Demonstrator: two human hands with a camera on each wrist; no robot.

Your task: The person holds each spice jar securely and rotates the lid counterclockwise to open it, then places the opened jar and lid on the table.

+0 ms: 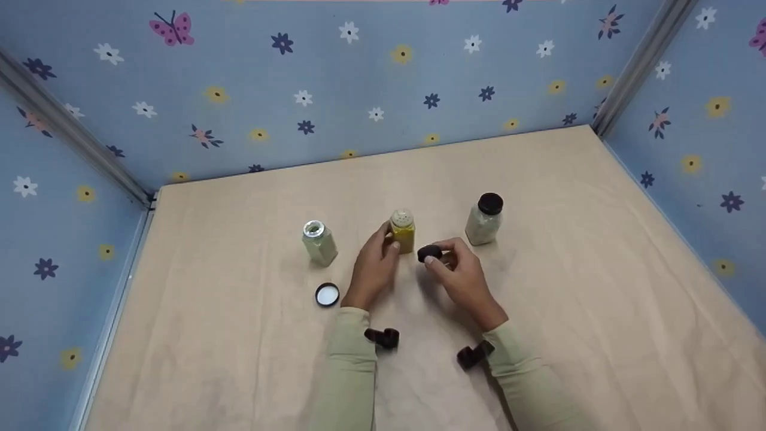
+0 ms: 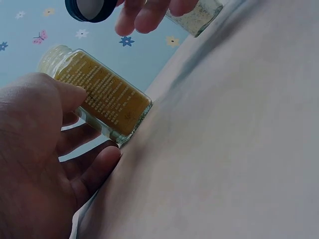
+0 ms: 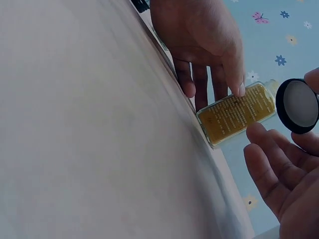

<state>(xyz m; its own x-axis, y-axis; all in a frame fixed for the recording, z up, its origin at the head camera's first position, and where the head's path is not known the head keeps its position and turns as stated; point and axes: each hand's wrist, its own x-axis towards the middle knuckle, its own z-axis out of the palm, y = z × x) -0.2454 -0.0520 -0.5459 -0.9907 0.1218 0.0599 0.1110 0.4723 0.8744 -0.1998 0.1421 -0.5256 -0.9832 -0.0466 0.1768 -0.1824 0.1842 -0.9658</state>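
Blue walls (image 1: 371,78) printed with flowers and butterflies enclose a table (image 1: 197,323) draped in tan cloth. A person's forearms, in pale green sleeves (image 1: 351,371), reach in from the near edge, a small black device (image 1: 384,339) at each wrist. The left hand (image 1: 371,266) curls round a yellow-filled jar (image 1: 405,240), which stands upright near the middle of the table, thumb on the near side and fingers behind. The right hand (image 1: 467,278) pinches a black cap (image 1: 429,253) between thumb and forefinger, just to the right of the jar and apart from it; its other fingers are bent and hold nothing. Two further jars stand nearby: a capped jar (image 1: 484,224) with pale contents, beyond the right hand, and an uncapped green jar (image 1: 321,246), left of the left hand. On the yellow-filled jar's mouth sits a pale sifter top (image 1: 402,218) with small holes. Smallest, a loose cap (image 1: 327,295) lies white-lined side up in front of the green jar. For good handling, the low grip on the glass seems sound: the jar should stay upright so no powder shakes out, while the cap is best kept level, gripped by its rim, clear of the sifter's edge.
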